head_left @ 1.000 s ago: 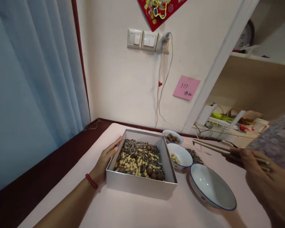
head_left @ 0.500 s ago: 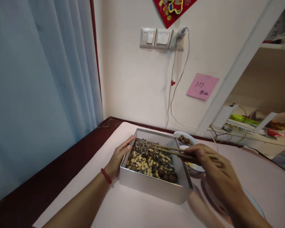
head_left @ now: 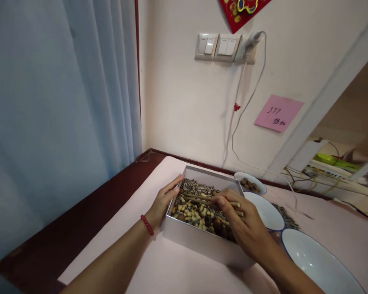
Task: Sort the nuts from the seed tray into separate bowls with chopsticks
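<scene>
A silvery-white open box (head_left: 202, 245) stands on the pink-covered table, filled with mixed striped sunflower seeds (head_left: 199, 188), peanuts (head_left: 194, 214) and round brown nuts (head_left: 217, 226). My left hand (head_left: 165, 202), with a red bead bracelet at the wrist, holds the box by its left wall, fingertips at the rim. Above the box my right hand (head_left: 243, 214) is closed round a pair of wooden chopsticks (head_left: 199, 199). Their tips reach down among the contents near the left side. Whether anything is pinched between the tips is too small to tell. The hand hides the box's right part.
To the right are a small bowl of round brown nuts (head_left: 250, 184), a white middle bowl (head_left: 268, 210), and a larger white bowl (head_left: 322, 261). Striped seeds (head_left: 285, 216) show behind the middle bowl. A white cable (head_left: 263, 167) trails from the wall socket. A blue curtain (head_left: 88, 90) hangs left.
My right hand has moved left over the box, carrying the chopsticks, whose tips now lie nearer its left wall. The bowls at right show more. My left hand stays on the box.
</scene>
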`<action>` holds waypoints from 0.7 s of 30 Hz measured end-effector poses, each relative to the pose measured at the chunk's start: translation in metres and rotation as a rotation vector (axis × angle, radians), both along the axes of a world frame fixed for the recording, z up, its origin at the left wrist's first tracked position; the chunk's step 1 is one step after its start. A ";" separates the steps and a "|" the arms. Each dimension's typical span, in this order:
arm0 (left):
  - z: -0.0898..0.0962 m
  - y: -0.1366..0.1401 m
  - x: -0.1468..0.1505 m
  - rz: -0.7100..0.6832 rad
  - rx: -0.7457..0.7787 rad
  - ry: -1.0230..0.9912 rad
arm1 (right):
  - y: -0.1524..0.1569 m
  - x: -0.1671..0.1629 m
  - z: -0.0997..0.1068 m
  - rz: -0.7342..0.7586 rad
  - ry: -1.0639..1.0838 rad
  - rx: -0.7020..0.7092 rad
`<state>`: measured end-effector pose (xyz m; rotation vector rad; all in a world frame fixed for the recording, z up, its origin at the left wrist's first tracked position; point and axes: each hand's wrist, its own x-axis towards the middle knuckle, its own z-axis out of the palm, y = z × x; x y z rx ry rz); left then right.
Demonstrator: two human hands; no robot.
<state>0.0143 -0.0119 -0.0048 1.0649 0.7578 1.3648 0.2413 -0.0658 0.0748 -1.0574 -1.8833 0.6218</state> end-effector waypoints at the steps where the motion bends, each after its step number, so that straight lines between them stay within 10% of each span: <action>1: 0.000 0.000 0.000 0.000 0.005 0.002 | 0.000 -0.001 0.000 -0.001 -0.005 0.006; 12: 0.006 -0.002 0.000 0.015 -0.017 0.011 | -0.017 0.023 0.003 -0.123 0.076 0.141; 21: 0.010 -0.003 0.001 0.049 -0.047 0.027 | -0.065 0.107 0.025 -0.816 0.223 0.327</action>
